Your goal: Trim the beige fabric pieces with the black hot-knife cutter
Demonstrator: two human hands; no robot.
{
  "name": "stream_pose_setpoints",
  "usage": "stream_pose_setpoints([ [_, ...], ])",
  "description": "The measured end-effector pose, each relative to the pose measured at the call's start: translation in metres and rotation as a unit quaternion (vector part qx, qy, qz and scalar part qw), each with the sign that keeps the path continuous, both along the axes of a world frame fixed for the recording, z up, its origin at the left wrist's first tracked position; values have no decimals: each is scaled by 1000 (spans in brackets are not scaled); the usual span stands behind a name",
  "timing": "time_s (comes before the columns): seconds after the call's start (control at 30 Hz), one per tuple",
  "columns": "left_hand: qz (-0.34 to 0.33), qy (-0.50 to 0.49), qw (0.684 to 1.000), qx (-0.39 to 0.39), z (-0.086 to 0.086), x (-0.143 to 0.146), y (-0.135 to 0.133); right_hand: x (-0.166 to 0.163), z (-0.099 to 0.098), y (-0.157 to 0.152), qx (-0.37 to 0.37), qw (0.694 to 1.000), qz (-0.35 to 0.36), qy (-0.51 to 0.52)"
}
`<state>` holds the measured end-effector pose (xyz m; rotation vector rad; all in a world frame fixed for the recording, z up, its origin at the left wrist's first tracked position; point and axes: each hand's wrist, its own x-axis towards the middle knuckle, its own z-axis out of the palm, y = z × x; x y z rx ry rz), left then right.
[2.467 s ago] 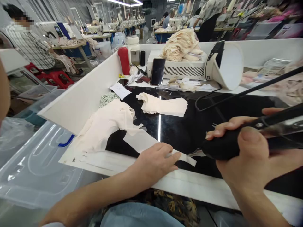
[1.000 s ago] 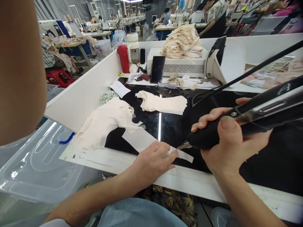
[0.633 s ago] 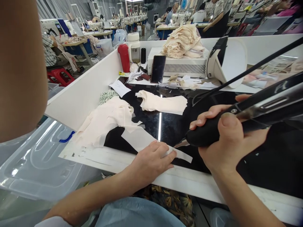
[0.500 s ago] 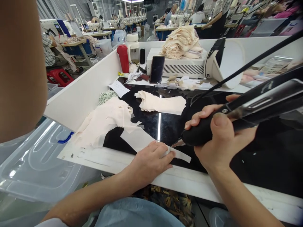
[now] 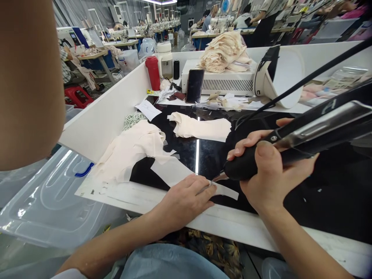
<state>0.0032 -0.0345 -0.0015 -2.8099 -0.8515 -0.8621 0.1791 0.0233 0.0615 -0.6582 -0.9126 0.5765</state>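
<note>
The pale strip point(image 5: 174, 172) is thin, flat and white with straight cut edges, and lies at the near edge of the glossy black desk point(image 5: 319, 186). The left hand point(image 5: 186, 199) lies flat on it, fingers together, pressing down. The right hand point(image 5: 273, 174) is wrapped tight round one black-handled tool point(image 5: 305, 135), whose metal tip point(image 5: 219, 177) meets the strip beside the left fingertips. Two cream fabric pieces point(image 5: 128, 153) lie behind. The tool's far end is cut off; the left hand hides part of the strip.
</note>
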Motion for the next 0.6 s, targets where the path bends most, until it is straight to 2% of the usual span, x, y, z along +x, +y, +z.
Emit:
stream_pose_setpoints([
  [0.23,30,10,999,-18,5,-4,-3,-2,3,-4,-10,1000,-3,4],
  [0.4,19,20,1000,6,3,-5,-3,-1,0,-5,-16,1000,-16,-22],
  [0.6,16,11,1000,-18,1,-8,-1,0,0,-6,-4,1000,-8,-17],
])
